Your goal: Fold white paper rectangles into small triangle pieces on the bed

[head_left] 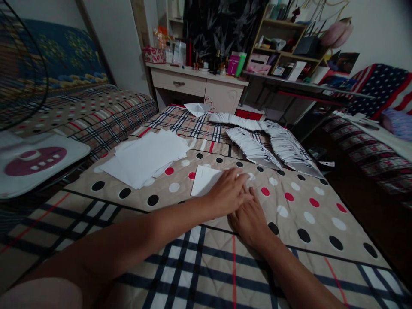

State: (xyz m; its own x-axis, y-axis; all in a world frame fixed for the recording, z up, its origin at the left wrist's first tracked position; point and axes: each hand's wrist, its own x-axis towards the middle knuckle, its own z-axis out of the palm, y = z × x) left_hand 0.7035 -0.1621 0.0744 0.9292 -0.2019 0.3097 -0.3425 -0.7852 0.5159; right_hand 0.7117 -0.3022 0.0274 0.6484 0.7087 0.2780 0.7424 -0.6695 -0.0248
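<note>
A folded white sheet of paper (205,179) lies on the patterned bedspread in front of me. My left hand (229,191) rests flat over its right part, fingers stretched to the right. Close against it, my right hand (249,216) presses down at the sheet's right end, its fingertips partly under or behind the left hand. What lies beneath the two palms is hidden. To the left spreads a loose pile of flat white sheets (144,159). Rows of overlapping folded papers (252,148) lie beyond my hands to the right.
The bedspread (199,266) has dots and plaid bands. At its far end lies a folded paper (197,109). A white dresser (180,83) with bottles stands behind. On the left are a white plastic lid or table (74,150) and a fan (45,73).
</note>
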